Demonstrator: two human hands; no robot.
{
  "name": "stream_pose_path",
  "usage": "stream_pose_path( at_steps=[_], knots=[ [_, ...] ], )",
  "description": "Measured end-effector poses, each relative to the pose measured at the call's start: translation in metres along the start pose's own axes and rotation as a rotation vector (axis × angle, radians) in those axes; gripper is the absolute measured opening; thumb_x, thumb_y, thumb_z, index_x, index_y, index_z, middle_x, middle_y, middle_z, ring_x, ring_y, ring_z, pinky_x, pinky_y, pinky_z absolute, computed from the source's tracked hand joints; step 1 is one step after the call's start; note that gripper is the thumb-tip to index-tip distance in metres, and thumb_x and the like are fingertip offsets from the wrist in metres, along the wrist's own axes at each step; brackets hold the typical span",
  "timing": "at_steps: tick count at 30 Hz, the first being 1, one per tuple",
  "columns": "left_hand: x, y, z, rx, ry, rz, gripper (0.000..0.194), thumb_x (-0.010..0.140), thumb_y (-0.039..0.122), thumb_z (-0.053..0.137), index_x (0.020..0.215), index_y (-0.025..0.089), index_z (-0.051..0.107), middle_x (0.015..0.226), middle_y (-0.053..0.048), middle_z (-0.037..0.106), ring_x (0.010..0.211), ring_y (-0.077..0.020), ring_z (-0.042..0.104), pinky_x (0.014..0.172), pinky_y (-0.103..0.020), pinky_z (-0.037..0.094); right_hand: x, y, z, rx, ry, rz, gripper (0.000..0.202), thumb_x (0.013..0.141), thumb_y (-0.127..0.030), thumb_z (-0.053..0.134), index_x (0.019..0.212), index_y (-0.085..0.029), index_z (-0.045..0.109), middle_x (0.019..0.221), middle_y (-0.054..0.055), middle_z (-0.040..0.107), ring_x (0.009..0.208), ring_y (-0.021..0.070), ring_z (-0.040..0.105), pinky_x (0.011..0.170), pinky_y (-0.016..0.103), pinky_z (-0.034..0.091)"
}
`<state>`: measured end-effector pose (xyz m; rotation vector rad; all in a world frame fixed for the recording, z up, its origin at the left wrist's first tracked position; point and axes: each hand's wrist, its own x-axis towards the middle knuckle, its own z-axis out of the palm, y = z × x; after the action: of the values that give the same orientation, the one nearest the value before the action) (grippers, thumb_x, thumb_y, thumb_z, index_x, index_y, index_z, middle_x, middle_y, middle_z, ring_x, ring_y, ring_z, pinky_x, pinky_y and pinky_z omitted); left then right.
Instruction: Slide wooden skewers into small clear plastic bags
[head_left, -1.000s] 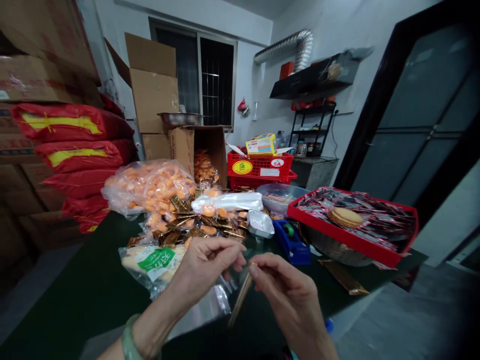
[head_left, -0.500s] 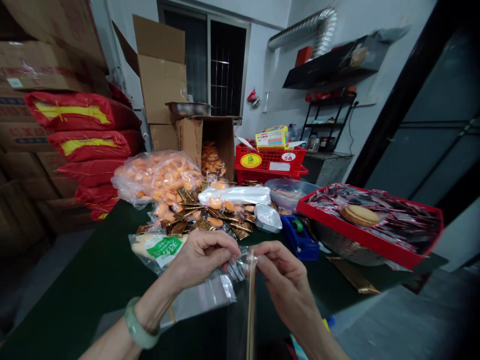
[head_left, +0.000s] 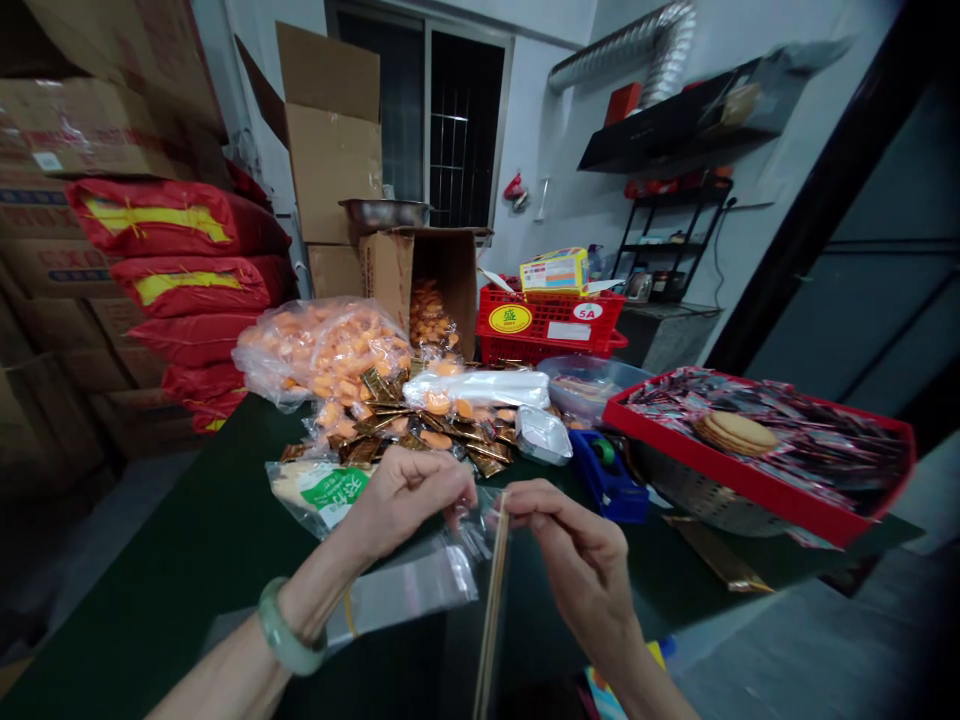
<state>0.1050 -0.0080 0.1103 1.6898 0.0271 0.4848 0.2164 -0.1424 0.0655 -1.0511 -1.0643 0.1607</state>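
Slim, straight, pale wooden sticks (head_left: 491,610), slanted toward my left a second ago, now hang nearly upright in front of me, their upper ends pinched between the thumb and fingers of my right grip (head_left: 574,550). My left grip (head_left: 409,505), below a pale green, smooth bracelet (head_left: 289,630), curls just across from it, fingertips closed at the crinkled edge of a clear plastic sleeve (head_left: 476,535) that spans the gap; I cannot tell whether the sticks run inside that sleeve or in front of it. Under my left wrist, a flat stack of clear plastic bags with a yellow band (head_left: 409,590) lies on the dark green counter (head_left: 165,570). Just beyond my left grip sits a clear packet with a green-and-white label (head_left: 322,490). Farther back, shiny gold-brown foil packets (head_left: 487,455) spread before a large clear bag of orange pieces (head_left: 322,345). Beyond my right grip stand a silver, rectangular foil tray (head_left: 541,440) and a blue plastic tape dispenser (head_left: 622,500). Pale round biscuits (head_left: 737,433) top wrapped packets in a shallow red box (head_left: 712,462) at right.
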Motion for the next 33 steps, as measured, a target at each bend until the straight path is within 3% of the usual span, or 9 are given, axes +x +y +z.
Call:
stream_pose_path(
  at_steps=[5,7,12,18,24,26,28,31,33],
  knots=[
    [-0.001,0.005,0.009,0.043,0.098,-0.020,0.012,0.064,0.018,0.067,0.067,0.009,0.059,0.063,0.000,0.053,0.051,-0.0056,0.045,0.046,-0.016,0.034,0.003,-0.004,0.005,0.111,0.019,0.143,0.004,0.074,-0.022,0.061,0.077,-0.019,0.061,0.074,0.003,0.061,0.065,0.0133,0.057,0.058,0.023,0.046],
    [-0.002,0.007,0.010,0.012,0.108,-0.002,0.013,0.064,0.016,0.067,0.069,0.010,0.057,0.060,0.002,0.052,0.050,-0.0050,0.044,0.046,-0.015,0.035,0.006,-0.004,0.007,0.213,0.032,0.243,0.021,0.067,-0.022,0.068,0.085,-0.021,0.056,0.067,-0.001,0.059,0.058,0.0113,0.055,0.054,0.022,0.045],
    [-0.003,0.008,0.006,-0.062,0.083,-0.007,0.025,0.062,0.016,0.071,0.080,0.012,0.053,0.067,0.002,0.054,0.054,-0.0054,0.049,0.048,-0.014,0.040,0.010,-0.002,0.006,0.257,-0.285,0.426,0.020,0.068,-0.032,0.066,0.067,-0.015,0.056,0.055,-0.003,0.050,0.047,0.0071,0.044,0.045,0.019,0.037],
    [-0.003,0.000,0.002,-0.112,0.185,-0.045,0.041,0.070,0.040,0.065,0.099,0.014,0.051,0.071,0.000,0.054,0.050,-0.0072,0.048,0.040,-0.016,0.037,0.015,-0.003,0.009,0.136,-0.237,0.383,0.035,0.070,-0.040,0.062,0.051,-0.015,0.046,0.045,-0.004,0.041,0.041,0.0053,0.033,0.039,0.019,0.024],
    [-0.004,-0.016,0.005,0.132,0.033,-0.139,0.042,0.070,0.045,0.060,0.048,0.011,0.050,0.041,0.003,0.042,0.040,-0.0046,0.034,0.040,-0.016,0.025,0.021,-0.001,0.014,0.091,-0.305,0.340,0.038,0.070,-0.043,0.060,0.050,-0.016,0.042,0.046,-0.006,0.036,0.044,0.0048,0.028,0.041,0.019,0.022],
    [-0.001,-0.025,-0.002,0.152,0.057,-0.122,0.041,0.073,0.047,0.055,0.053,0.011,0.055,0.042,0.002,0.045,0.040,-0.0060,0.036,0.041,-0.017,0.026,0.032,-0.004,0.004,0.009,-0.345,0.299,0.038,0.072,-0.043,0.059,0.049,-0.016,0.042,0.045,-0.006,0.037,0.041,0.0047,0.029,0.040,0.019,0.023],
    [0.002,-0.035,-0.016,0.189,0.160,-0.121,0.039,0.076,0.046,0.051,0.057,0.012,0.057,0.043,0.002,0.047,0.041,-0.0070,0.038,0.041,-0.017,0.028,0.055,-0.006,-0.014,-0.206,-0.258,0.189,0.036,0.075,-0.041,0.056,0.050,-0.016,0.046,0.043,-0.005,0.040,0.039,0.0059,0.033,0.040,0.019,0.026],
    [-0.004,-0.050,-0.042,0.330,0.308,-0.138,0.041,0.077,0.046,0.049,0.051,0.014,0.052,0.042,0.002,0.045,0.040,-0.0074,0.037,0.040,-0.017,0.028,0.110,0.001,-0.054,-0.716,0.029,-0.166,0.028,0.079,-0.033,0.052,0.058,-0.015,0.054,0.049,-0.001,0.050,0.047,0.0100,0.045,0.049,0.022,0.034],
    [-0.017,-0.059,-0.059,0.488,0.330,-0.150,0.043,0.077,0.046,0.048,0.047,0.014,0.049,0.042,0.002,0.044,0.041,-0.0079,0.038,0.040,-0.017,0.030,0.152,0.021,-0.083,-1.079,0.053,-0.389,0.022,0.081,-0.029,0.047,0.071,-0.014,0.059,0.067,0.007,0.060,0.060,0.0143,0.053,0.055,0.024,0.036]
  ],
)
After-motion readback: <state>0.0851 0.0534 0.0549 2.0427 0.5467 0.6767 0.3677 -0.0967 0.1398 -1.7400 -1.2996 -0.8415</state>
